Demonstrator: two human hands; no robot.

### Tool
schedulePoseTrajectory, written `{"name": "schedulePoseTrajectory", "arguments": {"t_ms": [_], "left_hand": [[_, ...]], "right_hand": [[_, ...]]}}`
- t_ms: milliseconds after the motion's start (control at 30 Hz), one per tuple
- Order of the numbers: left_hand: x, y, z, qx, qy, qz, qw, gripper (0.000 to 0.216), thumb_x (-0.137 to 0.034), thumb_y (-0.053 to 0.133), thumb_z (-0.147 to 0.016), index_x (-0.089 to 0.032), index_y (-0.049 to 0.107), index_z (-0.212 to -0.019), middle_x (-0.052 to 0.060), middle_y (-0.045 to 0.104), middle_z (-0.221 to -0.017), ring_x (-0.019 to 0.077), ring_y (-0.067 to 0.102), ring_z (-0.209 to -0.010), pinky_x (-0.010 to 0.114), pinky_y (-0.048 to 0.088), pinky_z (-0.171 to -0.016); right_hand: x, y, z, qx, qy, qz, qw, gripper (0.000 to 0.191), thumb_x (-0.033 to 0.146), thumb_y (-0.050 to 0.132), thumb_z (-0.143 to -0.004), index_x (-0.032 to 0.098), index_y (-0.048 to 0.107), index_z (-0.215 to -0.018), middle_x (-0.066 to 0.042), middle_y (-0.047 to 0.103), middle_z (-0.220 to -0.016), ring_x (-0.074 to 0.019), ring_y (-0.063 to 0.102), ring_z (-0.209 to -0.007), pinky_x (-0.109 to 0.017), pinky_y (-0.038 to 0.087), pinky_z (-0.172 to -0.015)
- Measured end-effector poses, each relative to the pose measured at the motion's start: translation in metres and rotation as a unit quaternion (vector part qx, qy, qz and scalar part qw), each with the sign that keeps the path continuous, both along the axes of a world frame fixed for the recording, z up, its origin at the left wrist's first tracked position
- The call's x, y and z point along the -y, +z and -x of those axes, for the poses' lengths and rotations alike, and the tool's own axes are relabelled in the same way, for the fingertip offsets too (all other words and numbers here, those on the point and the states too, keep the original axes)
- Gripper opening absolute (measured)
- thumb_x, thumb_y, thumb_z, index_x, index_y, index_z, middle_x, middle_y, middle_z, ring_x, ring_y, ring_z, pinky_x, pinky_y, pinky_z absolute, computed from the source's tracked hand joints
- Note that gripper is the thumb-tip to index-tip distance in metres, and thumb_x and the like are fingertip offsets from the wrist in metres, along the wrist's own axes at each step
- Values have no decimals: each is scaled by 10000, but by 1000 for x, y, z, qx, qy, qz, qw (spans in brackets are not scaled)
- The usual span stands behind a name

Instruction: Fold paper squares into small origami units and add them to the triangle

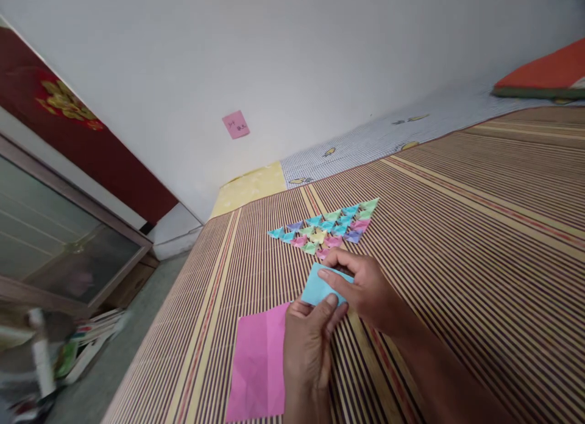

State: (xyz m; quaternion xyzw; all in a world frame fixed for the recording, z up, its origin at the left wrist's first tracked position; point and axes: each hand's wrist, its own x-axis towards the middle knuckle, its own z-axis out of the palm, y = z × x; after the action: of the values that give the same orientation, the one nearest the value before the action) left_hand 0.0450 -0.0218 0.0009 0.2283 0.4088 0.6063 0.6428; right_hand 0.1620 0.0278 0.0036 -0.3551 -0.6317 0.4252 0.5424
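A light blue square of paper [315, 288] is held between both hands above the striped mat. My left hand [312, 332] grips its lower edge, thumb on top and fingers beneath. From the right, my right hand [361, 284] pinches the upper edge between thumb and fingers. Beside my left wrist lies a creased pink sheet of paper [256, 366], partly covered by that hand. Just beyond the hands, several small folded paper pieces [326, 226] in blue, green, pink, yellow and purple are laid out in rows that form a triangle.
The striped mat [457, 229] covers the bed surface. Its left edge drops to a grey floor [155, 302] with clutter [77, 351]. A white wall [320, 58] bears a pink note [236, 124]. Folded orange bedding [543, 70] lies at the far right.
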Motion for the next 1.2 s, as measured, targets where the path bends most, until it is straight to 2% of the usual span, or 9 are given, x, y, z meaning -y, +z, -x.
{"name": "schedulePoseTrajectory", "arguments": {"t_ms": [200,300,400,500,633,767,1033,1200], "left_hand": [[1,1,-4,-22,15,-19,999,328,-163,872,-643,-116,799,-960,117,797,-881,272,748,-904,349,602,-797],[1,4,-2,-40,24,-17,999,339,-174,881,-635,-118,804,-960,127,800,-909,283,748,-919,353,606,-793],[1,3,0,-54,38,-17,998,335,-177,877,-645,-120,807,-968,127,801,-942,267,751,-892,343,606,-788],[1,0,3,-67,45,-23,997,331,-188,862,-673,-121,805,-993,125,801,-957,263,750,-891,346,603,-792],[1,-2,5,-97,38,-39,994,319,-207,829,-729,-119,797,-1034,132,798,-981,271,746,-907,378,596,-820],[2,-1,4,-131,32,-52,990,305,-203,807,-758,-127,794,-1054,125,797,-982,269,739,-931,376,583,-844],[5,-4,6,-166,8,-66,984,332,-253,760,-823,-126,767,-1129,122,787,-1006,262,727,-925,384,567,-851],[5,-3,6,-194,3,-71,978,241,-298,760,-832,-129,792,-1001,106,785,-967,253,719,-908,374,561,-848]], "right_hand": [[-1,-1,-2,-21,11,10,1000,180,308,630,-889,189,600,-757,16,551,-681,-141,502,-615,-257,413,-576],[-2,-3,-4,-34,19,12,999,168,314,636,-902,190,634,-789,0,604,-714,-155,557,-654,-266,448,-603],[-4,-5,-7,-59,11,10,998,149,324,632,-929,194,701,-956,-45,693,-877,-197,644,-812,-302,510,-722],[-4,-3,-11,-79,-1,-9,997,168,300,643,-933,211,720,-1053,-72,709,-1047,-230,659,-986,-352,522,-862],[-1,3,-16,-68,17,-52,996,150,222,638,-925,237,750,-1024,-66,702,-1079,-249,622,-1111,-395,491,-978],[1,7,-17,-56,29,-80,995,176,176,647,-908,246,756,-1028,-57,699,-1080,-243,615,-1131,-423,442,-1061],[0,4,-18,-45,30,-99,994,187,163,667,-889,255,740,-1034,-43,700,-1096,-238,609,-1163,-421,420,-1082],[-1,3,-18,-39,34,-91,995,201,154,675,-880,282,729,-1026,-19,690,-1079,-222,602,-1155,-360,471,-983]]}}
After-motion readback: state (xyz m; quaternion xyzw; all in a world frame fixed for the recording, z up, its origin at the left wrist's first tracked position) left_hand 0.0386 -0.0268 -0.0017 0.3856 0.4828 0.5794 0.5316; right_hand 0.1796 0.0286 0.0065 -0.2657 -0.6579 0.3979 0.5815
